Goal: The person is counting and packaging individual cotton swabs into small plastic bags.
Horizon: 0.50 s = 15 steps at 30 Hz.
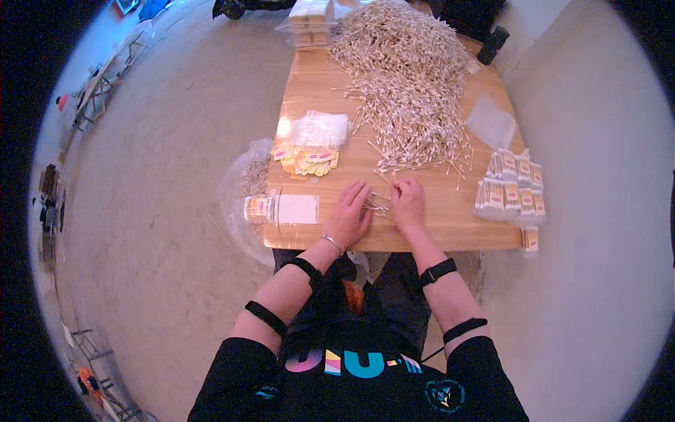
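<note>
Both hands rest near the front edge of the wooden table, on either side of a few loose cotton swabs (378,205). My left hand (347,215) lies palm down, its fingers stretched out and close together, with the swabs beside its fingertips and thumb. Curled fingers close my right hand (408,203), and a cotton swab (384,178) shows at its fingertips. Beyond the hands a large heap of cotton swabs (404,77) spreads across the table. The underside of each hand is hidden.
Left on the table (436,228) lie clear plastic bags (320,130), orange-and-yellow cards (306,160), a white pad (298,209) and a filled packet (259,208). Filled swab packets (512,186) stack at the right edge, below a clear sheet (491,122). A black cylinder (493,46) stands far right.
</note>
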Each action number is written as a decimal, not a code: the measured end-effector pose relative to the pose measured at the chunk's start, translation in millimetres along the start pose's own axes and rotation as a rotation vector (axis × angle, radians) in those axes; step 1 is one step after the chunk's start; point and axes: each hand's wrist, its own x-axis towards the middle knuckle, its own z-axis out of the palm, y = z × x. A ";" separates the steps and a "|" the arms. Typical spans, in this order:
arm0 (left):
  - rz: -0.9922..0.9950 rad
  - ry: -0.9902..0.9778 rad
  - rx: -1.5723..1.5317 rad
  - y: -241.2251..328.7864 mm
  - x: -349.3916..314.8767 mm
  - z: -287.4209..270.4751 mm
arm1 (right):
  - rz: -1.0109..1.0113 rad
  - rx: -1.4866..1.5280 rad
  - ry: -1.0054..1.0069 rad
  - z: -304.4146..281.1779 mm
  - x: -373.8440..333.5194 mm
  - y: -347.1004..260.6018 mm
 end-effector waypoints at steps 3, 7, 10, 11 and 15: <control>-0.007 0.003 -0.008 1.5 -0.8 -2.2 | -0.066 0.086 -0.025 1.2 -7.5 -1.8; 0.033 0.010 0.032 -1.2 -1.1 -2.1 | -0.130 0.183 -0.107 0.3 -9.9 -8.9; 0.054 -0.002 0.046 -3.3 0.1 -2.0 | -0.120 0.248 -0.153 -1.3 -10.2 -15.4; 0.047 -0.010 0.041 -2.0 1.3 -0.8 | -0.082 0.280 -0.126 -1.9 -11.3 -14.0; -0.040 -0.013 0.031 1.1 -1.8 -1.3 | -0.143 0.191 -0.024 -26.6 -14.6 -15.2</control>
